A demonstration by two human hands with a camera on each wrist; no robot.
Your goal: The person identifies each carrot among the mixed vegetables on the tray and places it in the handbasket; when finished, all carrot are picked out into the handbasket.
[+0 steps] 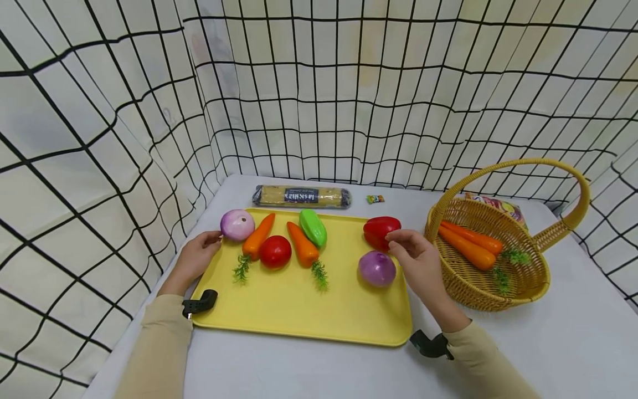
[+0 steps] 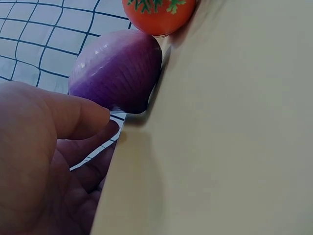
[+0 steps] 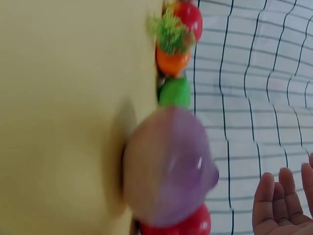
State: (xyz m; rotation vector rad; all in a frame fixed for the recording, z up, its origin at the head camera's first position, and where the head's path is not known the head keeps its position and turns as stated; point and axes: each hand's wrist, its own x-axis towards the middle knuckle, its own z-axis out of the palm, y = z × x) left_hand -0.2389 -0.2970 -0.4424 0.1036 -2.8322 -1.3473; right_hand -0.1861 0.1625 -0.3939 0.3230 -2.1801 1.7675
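Note:
My left hand [image 1: 195, 260] is at the left rim of the yellow tray [image 1: 299, 310], beside a purple onion [image 1: 237, 225]. In the left wrist view its thumb [image 2: 93, 117] overlaps the lower edge of that onion [image 2: 117, 71]; whether they touch I cannot tell. My right hand [image 1: 418, 266] hovers over the tray's right side, by a red bell pepper [image 1: 380, 233] and a second purple onion [image 1: 377, 269]. Seen from the right wrist, its fingers [image 3: 279, 200] are extended, apart from the onion [image 3: 166, 166]. Neither hand holds anything.
Two carrots [image 1: 259, 237] [image 1: 302, 244], a tomato [image 1: 275, 252] and a green vegetable [image 1: 313, 228] lie on the tray. Behind it are a pasta packet [image 1: 301, 196] and a small wrapper [image 1: 375, 199]. A wicker basket [image 1: 540, 271] with carrots stands right, before another packet [image 1: 498, 208].

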